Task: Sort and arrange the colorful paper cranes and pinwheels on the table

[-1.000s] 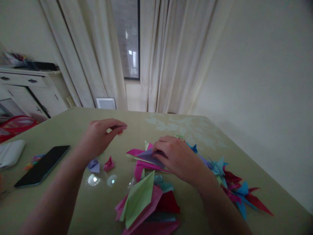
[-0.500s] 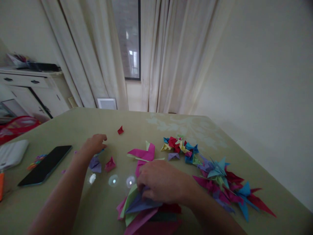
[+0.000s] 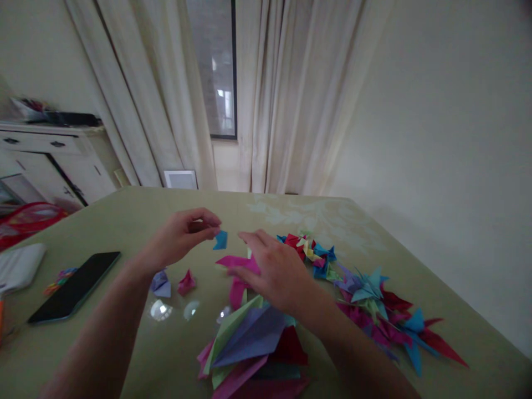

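Note:
My left hand pinches a small blue folded paper piece between thumb and fingertips, above the table's middle. Facing it, my right hand hovers with thumb and fingers apart, nothing visible between them. Just beneath and behind the right hand lies a magenta folded paper shape, partly covered by it. Closer to me sits a stack of larger folded papers in green, purple, pink and red. Left of that, a small purple origami piece and a small pink one rest on the table.
A heap of small colourful origami pieces and a group of pointed origami shapes lie on the right. At left are a black phone, a white object and small colourful bits. The table meets curtains behind.
My left hand has moved right and up, carrying the blue piece from beside the purple one. My right hand has lifted off the stack, moved away from me and opened.

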Motion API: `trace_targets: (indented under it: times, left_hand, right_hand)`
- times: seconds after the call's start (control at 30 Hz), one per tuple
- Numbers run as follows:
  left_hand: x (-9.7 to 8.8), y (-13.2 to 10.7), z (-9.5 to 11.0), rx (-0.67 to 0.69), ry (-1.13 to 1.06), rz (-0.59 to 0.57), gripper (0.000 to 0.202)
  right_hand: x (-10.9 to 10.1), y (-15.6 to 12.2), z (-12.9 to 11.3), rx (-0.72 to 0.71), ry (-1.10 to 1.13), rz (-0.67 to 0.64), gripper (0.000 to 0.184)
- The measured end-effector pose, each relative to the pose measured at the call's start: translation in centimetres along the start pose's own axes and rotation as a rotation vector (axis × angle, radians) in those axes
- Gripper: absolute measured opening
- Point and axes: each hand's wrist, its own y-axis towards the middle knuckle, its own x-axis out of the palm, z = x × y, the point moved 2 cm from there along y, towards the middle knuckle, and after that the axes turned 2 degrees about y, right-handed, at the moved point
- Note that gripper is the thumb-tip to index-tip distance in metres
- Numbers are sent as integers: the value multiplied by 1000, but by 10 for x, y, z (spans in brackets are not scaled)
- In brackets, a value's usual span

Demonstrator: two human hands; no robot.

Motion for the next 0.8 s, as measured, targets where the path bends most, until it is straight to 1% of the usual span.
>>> trace_targets:
  times: [0.03,0.07,0.13,0.17,0.23,0.3,0.37,0.4,0.43,0.47,0.53,0.57,0.63,0.7,0.8]
  left_hand:
    - [9,-4,19,37,-93,-27,28]
    - [17,-7,35,65,-162,-58,26]
    - [30,-13,56,97,-235,-106,22]
    - [33,-14,62,111,-245,-115,21]
    - [31,-14,62,135,-208,-93,23]
    - [21,-11,49,141,-80,-31,28]
    - [8,-8,24,89,149,3,31]
    - [2,-7,8,27,288,-15,30]
    - [-4,-7,-10,-61,432,-62,28]
    - [-7,-7,-29,-173,563,-133,28]
    - [-11,-10,-64,-386,726,-281,38]
    - [-11,-12,-78,-460,763,-340,43]
    - [-6,-13,-96,-528,777,-408,45]
    - [2,-11,-105,-538,760,-445,39]
    - [10,-7,-107,-508,710,-508,27]
  right_hand:
    - [-2,1,1,16,13,42,50]
    - [-3,2,1,23,21,57,46]
    - [-5,3,2,18,25,40,31]
    - [-7,3,2,11,23,24,24]
    - [-9,3,2,1,3,5,16]
    - [-11,4,6,16,-62,-16,13]
    - [-14,3,16,77,-190,-68,11]
    - [-16,3,24,123,-264,-99,10]
    - [-18,2,32,177,-336,-130,8]
    - [-21,1,41,238,-399,-155,8]
    - [-29,-1,57,364,-487,-182,11]
    - [-33,-2,65,427,-511,-180,16]
    - [-41,-3,75,532,-533,-158,27]
    - [-47,-4,80,594,-531,-117,36]
    - [-54,-3,78,618,-502,-35,33]
